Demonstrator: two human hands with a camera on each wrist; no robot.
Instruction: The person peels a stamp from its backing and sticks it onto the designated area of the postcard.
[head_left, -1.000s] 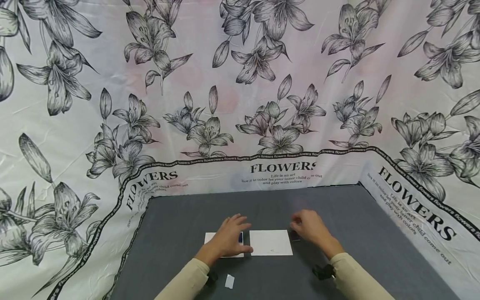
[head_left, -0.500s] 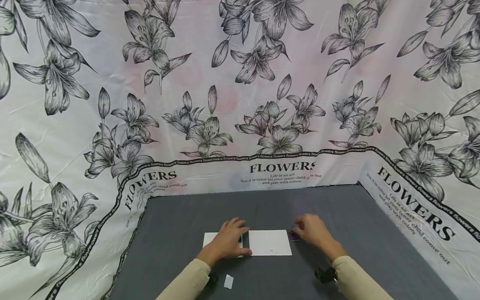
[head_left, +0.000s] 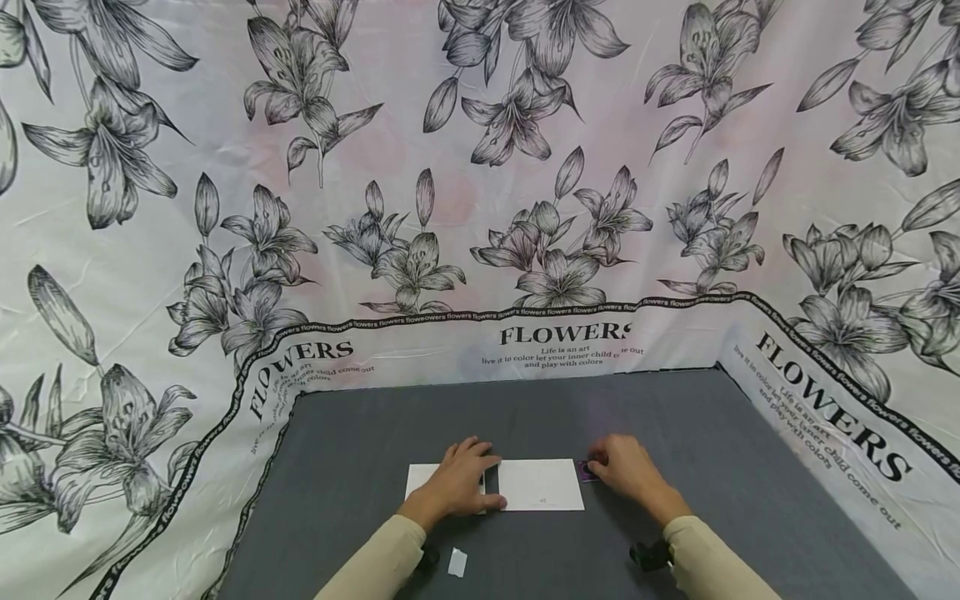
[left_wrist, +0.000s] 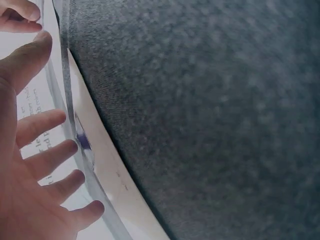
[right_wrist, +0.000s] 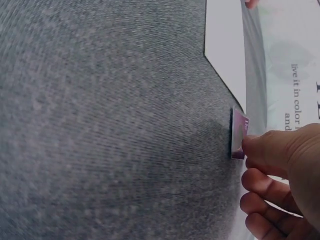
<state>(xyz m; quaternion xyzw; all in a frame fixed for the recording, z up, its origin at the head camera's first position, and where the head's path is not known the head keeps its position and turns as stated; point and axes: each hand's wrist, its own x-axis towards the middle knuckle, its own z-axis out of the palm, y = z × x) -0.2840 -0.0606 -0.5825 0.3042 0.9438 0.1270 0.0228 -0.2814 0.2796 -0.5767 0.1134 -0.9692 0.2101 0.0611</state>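
Observation:
My left hand (head_left: 456, 483) is spread over the left white card (head_left: 420, 477), hiding most of it, with the thumb tip at the left edge of the right white card (head_left: 541, 485). In the left wrist view its fingers are apart and a blue-purple patch (left_wrist: 83, 139) shows on the card beyond them. A small, flat purple piece with light print (right_wrist: 239, 131), like a card or packet, is pinched between thumb and forefinger of my right hand (head_left: 626, 467). It stands tilted beside a corner of the right white card; the hand covers part of it.
A small whitish scrap (head_left: 457, 562) lies near the front of the dark grey cloth-covered surface (head_left: 540, 425). White curtain-like fabric (head_left: 555, 337) with flower drawings and lettering rises along the back and sides.
My right hand has moved slightly right and toward me, and the purple face of the piece now shows. My left hand has shifted slightly, covering the blue patch seen earlier in the head view.

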